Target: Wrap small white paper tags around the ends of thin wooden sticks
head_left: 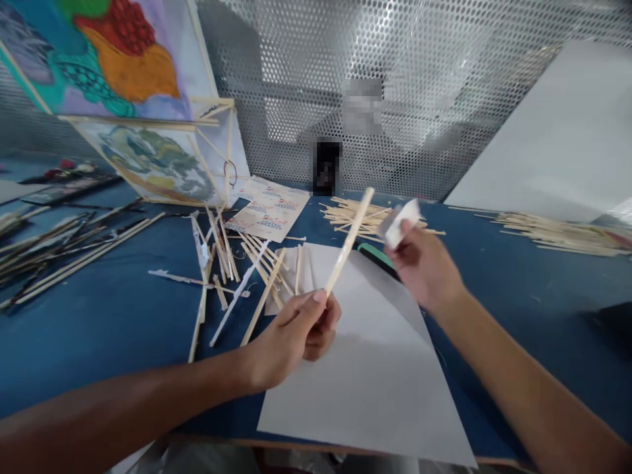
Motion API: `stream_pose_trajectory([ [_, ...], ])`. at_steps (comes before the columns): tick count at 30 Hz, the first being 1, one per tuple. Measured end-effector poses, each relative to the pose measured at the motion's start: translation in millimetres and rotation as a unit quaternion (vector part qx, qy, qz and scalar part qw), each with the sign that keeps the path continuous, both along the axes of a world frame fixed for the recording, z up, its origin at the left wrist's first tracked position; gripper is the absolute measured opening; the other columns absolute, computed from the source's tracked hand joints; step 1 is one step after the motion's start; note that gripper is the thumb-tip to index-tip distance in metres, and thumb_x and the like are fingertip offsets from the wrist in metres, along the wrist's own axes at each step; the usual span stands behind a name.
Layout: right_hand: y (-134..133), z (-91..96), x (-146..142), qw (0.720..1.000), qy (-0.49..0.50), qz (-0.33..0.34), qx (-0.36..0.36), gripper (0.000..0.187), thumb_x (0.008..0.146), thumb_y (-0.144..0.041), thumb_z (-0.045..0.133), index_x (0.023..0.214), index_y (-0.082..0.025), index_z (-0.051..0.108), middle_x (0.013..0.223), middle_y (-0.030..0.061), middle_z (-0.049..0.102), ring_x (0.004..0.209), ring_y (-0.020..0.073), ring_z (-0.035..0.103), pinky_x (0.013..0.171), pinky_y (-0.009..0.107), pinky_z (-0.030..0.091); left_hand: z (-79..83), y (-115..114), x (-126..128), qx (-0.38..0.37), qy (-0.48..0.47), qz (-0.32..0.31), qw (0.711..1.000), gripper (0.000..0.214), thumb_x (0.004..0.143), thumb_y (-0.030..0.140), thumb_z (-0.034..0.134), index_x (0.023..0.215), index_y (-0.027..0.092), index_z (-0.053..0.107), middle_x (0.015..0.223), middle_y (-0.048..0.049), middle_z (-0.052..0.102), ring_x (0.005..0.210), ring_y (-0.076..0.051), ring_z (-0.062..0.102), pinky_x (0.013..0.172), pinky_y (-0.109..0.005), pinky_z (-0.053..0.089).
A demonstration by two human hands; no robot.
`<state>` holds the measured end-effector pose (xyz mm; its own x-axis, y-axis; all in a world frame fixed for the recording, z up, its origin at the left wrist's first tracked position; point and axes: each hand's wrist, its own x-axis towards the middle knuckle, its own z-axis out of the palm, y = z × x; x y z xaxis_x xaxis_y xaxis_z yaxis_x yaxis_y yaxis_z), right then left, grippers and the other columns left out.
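Observation:
My left hand (pixel 309 322) grips the lower end of a pale wooden stick (pixel 349 242), which tilts up and to the right above a sheet of white paper (pixel 365 395). A glossy patch shows partway along the stick. To its right, my right hand (pixel 427 263) is closed on a small folded white-and-grey sheet (pixel 402 220), slightly blurred. It looks like paper or sandpaper; I cannot tell which. The folded sheet is apart from the stick. Beneath my right hand lies a green and black object (pixel 378 258), partly hidden.
Loose sticks (pixel 264 263) lie left of the paper, some with white residue. Stick piles lie behind (pixel 353 216) and at right (pixel 557 232). A printed abrasive sheet (pixel 276 201) lies near propped paintings (pixel 153 158). A perforated metal panel (pixel 419 131) backs the blue table (pixel 498 289).

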<state>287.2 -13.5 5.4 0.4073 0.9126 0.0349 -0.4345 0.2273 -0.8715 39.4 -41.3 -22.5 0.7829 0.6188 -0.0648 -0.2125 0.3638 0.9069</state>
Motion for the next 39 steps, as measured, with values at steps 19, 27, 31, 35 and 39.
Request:
stream_pose_trajectory([
  [19, -26, -14.5, -66, 0.981, -0.027, 0.186, -0.038, 0.023, 0.076, -0.038, 0.084, 0.067, -0.02, 0.073, 0.058, -0.0044, 0.05, 0.054, 0.0072, 0.036, 0.051, 0.021, 0.034, 2.2, 4, 7, -0.13, -0.041, -0.084, 0.987, 0.042, 0.101, 0.049, 0.045, 0.071, 0.021, 0.038, 0.055, 0.0111, 0.018, 0.044, -0.007, 0.012, 0.044, -0.022, 0.012],
  [27, -40, -22.3, -83, 0.954, -0.032, 0.292, -0.063, 0.027, 0.086, -0.043, 0.075, 0.072, -0.019, 0.075, 0.063, 0.001, 0.067, 0.064, 0.0118, 0.059, 0.069, 0.025, 0.047, 0.8, 3, 9, -0.09, -0.043, -0.052, 0.994, 0.04, 0.104, 0.045, 0.04, 0.072, 0.021, 0.038, 0.055, 0.0113, 0.018, 0.044, -0.007, 0.013, 0.044, -0.021, 0.013],
  [31, -38, -17.0, -82, 0.966, -0.024, 0.249, -0.067, 0.025, 0.084, -0.04, 0.077, 0.071, -0.019, 0.074, 0.064, 0.0008, 0.067, 0.059, 0.0107, 0.057, 0.061, 0.022, 0.046, 2.0, 6, 11, -0.08, -0.057, -0.057, 0.994, 0.041, 0.104, 0.045, 0.041, 0.071, 0.021, 0.038, 0.056, 0.0108, 0.019, 0.045, -0.007, 0.015, 0.045, -0.022, 0.014],
  [35, -38, -11.6, -80, 0.968, -0.007, 0.24, -0.079, 0.025, 0.082, -0.038, 0.079, 0.069, -0.018, 0.073, 0.062, 0.0008, 0.066, 0.056, 0.009, 0.054, 0.056, 0.019, 0.045, 13.9, 4, 6, -0.135, -0.072, -0.072, 0.986, 0.04, 0.106, 0.043, 0.037, 0.072, 0.021, 0.036, 0.056, 0.0103, 0.018, 0.045, -0.008, 0.012, 0.046, -0.023, 0.014],
  [39, -41, -6.4, -81, 0.963, 0.004, 0.259, -0.069, 0.026, 0.075, -0.042, 0.085, 0.076, -0.016, 0.077, 0.065, 0.0015, 0.066, 0.057, 0.0075, 0.053, 0.054, 0.016, 0.046, 26.0, 1, -1, -0.263, -0.1, -0.168, 0.945, 0.04, 0.106, 0.04, 0.037, 0.071, 0.022, 0.031, 0.057, 0.0099, 0.016, 0.044, -0.009, 0.006, 0.045, -0.024, 0.013],
])
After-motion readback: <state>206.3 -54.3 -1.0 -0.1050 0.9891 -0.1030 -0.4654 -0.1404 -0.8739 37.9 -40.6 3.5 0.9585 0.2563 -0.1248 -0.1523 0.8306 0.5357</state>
